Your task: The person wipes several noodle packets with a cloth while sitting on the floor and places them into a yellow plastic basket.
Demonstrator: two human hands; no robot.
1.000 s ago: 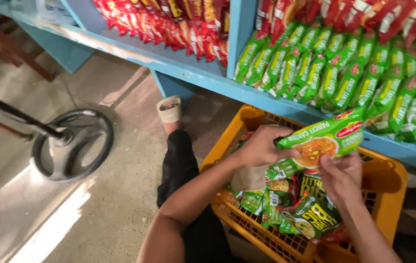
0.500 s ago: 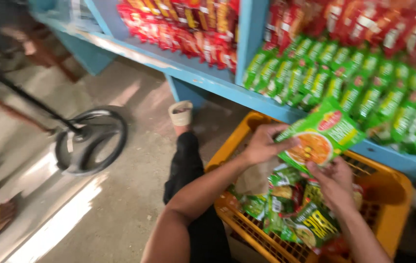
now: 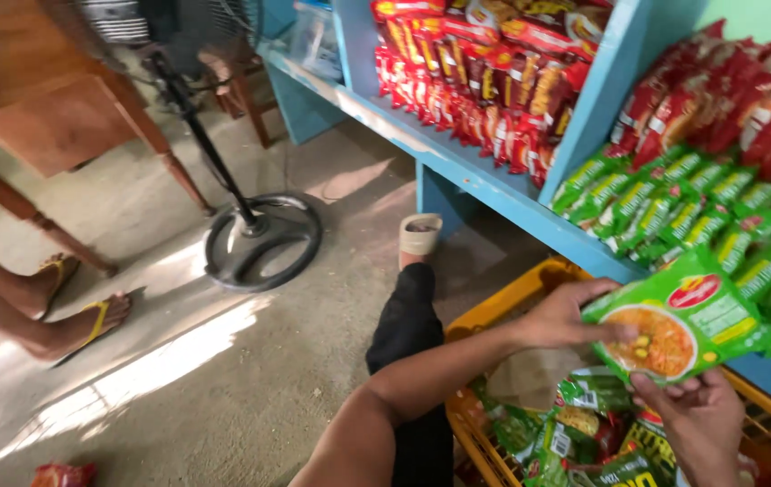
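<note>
A green noodle packet (image 3: 674, 325) is held up between both hands, just above the yellow crate (image 3: 493, 316) and in front of the blue shelf (image 3: 484, 185). The left hand (image 3: 566, 316) closes on the packet's left edge, thumb on the printed face and fingers curled behind; its forearm reaches in from the lower left, nearly level, with the wrist straight. The right hand (image 3: 697, 419) comes up from below, its fingertips pinching the packet's bottom edge, palm turned toward the wearer and the wrist bent up. The packet looks light and soft: a thin, glossy plastic wrapper that would crinkle and could slip under a loose pinch, around a brittle block that probably cracks if squeezed hard. The sealed edges and corners seem the safest places to hold, as both hands do now, rather than pressing on the middle. Beneath the hands the crate holds more packets (image 3: 584, 433), green and darker ones, lying loosely. Beyond the hands, rows of green packets (image 3: 674, 198) stand on the shelf, with red packets (image 3: 475, 90) further left. To the left of the left arm, the wearer's leg in dark trousers (image 3: 408, 334) stretches over the concrete floor (image 3: 223, 361) toward a fan stand (image 3: 259, 239); another person's sandalled feet (image 3: 78, 307) are well apart.
</note>
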